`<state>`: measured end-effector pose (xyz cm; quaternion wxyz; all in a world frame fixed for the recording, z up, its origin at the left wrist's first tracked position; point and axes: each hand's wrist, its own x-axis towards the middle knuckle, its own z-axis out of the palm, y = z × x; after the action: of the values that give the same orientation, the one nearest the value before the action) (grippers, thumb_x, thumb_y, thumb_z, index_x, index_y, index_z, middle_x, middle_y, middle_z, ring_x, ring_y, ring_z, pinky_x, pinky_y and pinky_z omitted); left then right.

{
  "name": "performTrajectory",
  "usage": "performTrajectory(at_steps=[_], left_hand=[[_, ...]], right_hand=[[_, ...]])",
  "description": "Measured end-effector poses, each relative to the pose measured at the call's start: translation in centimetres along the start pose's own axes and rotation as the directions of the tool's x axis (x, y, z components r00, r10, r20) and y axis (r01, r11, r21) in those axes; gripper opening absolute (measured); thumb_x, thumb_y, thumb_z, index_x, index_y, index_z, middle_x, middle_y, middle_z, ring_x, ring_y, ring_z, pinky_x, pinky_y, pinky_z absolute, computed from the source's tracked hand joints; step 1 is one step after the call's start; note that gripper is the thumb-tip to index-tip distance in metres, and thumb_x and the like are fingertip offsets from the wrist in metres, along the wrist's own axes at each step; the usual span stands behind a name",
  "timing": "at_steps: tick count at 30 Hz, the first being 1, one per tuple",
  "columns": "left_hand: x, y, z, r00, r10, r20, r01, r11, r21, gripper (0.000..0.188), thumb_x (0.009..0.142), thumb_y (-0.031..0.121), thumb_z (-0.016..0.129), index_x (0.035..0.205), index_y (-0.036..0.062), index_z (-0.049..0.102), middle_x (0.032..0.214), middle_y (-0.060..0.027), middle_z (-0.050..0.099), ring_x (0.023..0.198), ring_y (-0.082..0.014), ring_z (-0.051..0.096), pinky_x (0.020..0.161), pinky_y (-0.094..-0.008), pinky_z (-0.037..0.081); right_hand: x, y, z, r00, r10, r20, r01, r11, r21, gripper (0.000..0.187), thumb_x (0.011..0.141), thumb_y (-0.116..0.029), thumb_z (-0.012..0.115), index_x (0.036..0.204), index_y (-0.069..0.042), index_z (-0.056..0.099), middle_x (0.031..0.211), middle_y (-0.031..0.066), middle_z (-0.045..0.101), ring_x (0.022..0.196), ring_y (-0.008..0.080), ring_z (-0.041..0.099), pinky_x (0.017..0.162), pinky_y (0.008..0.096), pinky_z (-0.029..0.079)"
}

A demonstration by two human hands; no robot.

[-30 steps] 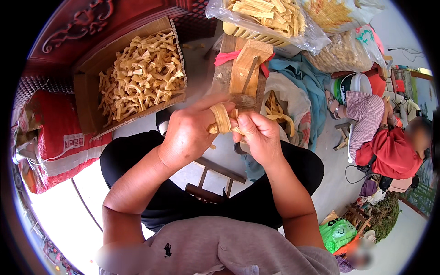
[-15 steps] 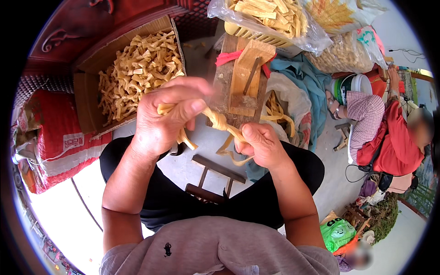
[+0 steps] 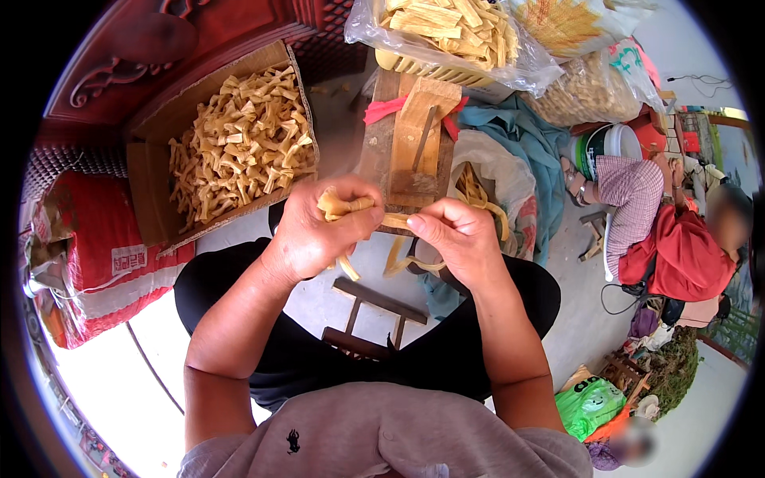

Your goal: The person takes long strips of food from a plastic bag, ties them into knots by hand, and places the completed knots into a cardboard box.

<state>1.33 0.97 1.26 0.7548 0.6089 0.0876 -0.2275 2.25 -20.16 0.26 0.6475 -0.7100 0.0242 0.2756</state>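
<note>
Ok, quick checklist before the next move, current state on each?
1. Left hand has the yellow strip: ok, closed around it, a bunched part showing above the thumb.
2. Right hand has its grip: ok, thumb and fingers pinched on the strip.
3. Knot tight: cannot tell, the left hand covers too much.
4. No loose lengths hanging: not ok, a short end hangs below the left hand, and a curled length hangs between the hands.
5. Cardboard box open: ok, open at the person's left, with many knotted pieces inside.
</note>
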Motion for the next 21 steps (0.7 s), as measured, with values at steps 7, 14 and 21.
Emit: performTrajectory(at_steps=[7,14,21], left_hand=[[5.1,-1.2,1.8,0.976,0.092,-0.195,-0.058,0.983,0.176,0.02,0.088,0.02,0.062,0.093,0.001,0.061,0.067,-0.001,0.057,0.049,-0.0053,0.046,0.045,-0.0202,0.039],[7.2,-3.9,0.1,0.923,0.25,-0.293,-0.107,0.898,0.427,0.023,0.088,0.019,0.06,0.102,0.0014,0.065,0.081,-0.002,0.062,0.059,-0.0061,0.052,0.054,-0.022,0.044],[2.3,-2.8,1.6,0.97,0.236,-0.062,-0.22,0.956,0.194,0.02,0.09,0.01,0.056,0.106,0.0005,0.064,0.103,-0.0078,0.063,0.09,-0.0131,0.058,0.08,-0.0279,0.048]], right_hand=[[3.7,1.3,-1.1,0.765,-0.518,-0.382,0.248,0.785,-0.567,0.016,0.079,-0.021,0.072,0.083,-0.009,0.061,0.063,0.01,0.06,0.055,0.0235,0.058,0.054,0.0324,0.046],[5.9,2.4,-2.7,0.734,-0.536,-0.418,0.003,0.618,-0.786,0.023,0.081,-0.032,0.068,0.081,-0.012,0.059,0.062,0.0106,0.061,0.058,0.0321,0.06,0.054,0.0422,0.045],[2.5,1.5,0.8,0.558,-0.83,-0.01,0.612,0.42,-0.671,0.018,0.073,-0.007,0.074,0.079,-0.008,0.058,0.061,0.0065,0.056,0.051,0.023,0.056,0.045,0.0318,0.043]])
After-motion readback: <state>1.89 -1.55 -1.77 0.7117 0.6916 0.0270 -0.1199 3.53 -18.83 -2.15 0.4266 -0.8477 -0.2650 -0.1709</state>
